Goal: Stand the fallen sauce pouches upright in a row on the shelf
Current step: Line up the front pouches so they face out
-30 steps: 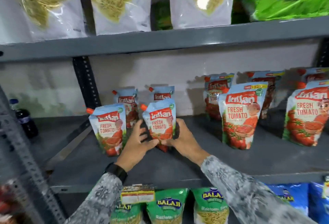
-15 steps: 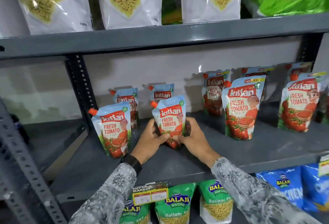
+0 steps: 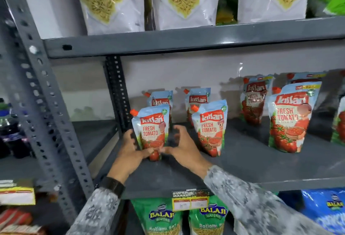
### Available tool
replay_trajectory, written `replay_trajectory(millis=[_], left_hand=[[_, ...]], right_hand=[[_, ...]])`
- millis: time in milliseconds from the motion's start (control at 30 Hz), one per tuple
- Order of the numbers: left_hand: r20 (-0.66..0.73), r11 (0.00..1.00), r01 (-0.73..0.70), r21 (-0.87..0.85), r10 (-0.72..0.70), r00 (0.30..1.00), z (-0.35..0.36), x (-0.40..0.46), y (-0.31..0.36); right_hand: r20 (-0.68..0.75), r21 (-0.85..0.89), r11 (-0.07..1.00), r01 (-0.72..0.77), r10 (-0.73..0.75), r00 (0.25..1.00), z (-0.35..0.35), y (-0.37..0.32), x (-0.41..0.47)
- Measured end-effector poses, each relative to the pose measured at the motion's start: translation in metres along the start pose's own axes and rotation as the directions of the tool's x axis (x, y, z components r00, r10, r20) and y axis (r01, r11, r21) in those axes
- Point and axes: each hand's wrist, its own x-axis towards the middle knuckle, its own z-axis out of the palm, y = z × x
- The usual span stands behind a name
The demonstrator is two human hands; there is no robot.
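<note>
Several blue-and-red Kissan tomato sauce pouches stand upright on the grey metal shelf (image 3: 248,162). The front left pouch (image 3: 152,126) stands between my two hands. My left hand (image 3: 130,150) grips its lower left side, thumb on the front. From the right, my right hand (image 3: 182,147) holds its base, fingers curled behind it. A second front pouch (image 3: 211,128) stands just to the right. Two small pouches (image 3: 198,98) stand behind. Larger pouches (image 3: 291,117) stand further right.
A perforated grey upright (image 3: 116,89) rises just left of the pouches. The shelf above (image 3: 186,40) carries bags of noodle snacks. Green Balaji bags (image 3: 162,218) and a price tag (image 3: 190,200) sit below. A dark bottle (image 3: 11,128) stands far left.
Both hands have left the second front pouch and moved left onto the front left pouch. The view has swung left and closer.
</note>
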Motion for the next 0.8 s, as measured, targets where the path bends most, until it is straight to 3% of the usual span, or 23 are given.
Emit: replay_trajectory(millis=[67,433,667,800], left_hand=[[0.08,1.0,-0.018,0.019,0.016,0.997,-0.002,0.011,-0.005],[0.212,0.995,-0.068,-0.072,0.081,0.974,0.027,0.016,0.002],[0.201,0.999,-0.017,-0.044,0.026,0.979,0.029,0.015,-0.002],[0.102,1.0,-0.003,0.022,0.001,0.995,0.022,-0.005,-0.004]], right_hand=[[-0.003,0.03,0.999,-0.019,0.019,1.0,0.012,0.006,0.017],[-0.096,0.05,0.998,-0.022,0.027,0.995,-0.003,0.034,0.021],[-0.101,0.036,0.999,-0.007,0.011,0.995,-0.004,0.032,0.014],[-0.086,0.002,1.0,-0.008,0.008,0.996,-0.011,0.023,-0.01]])
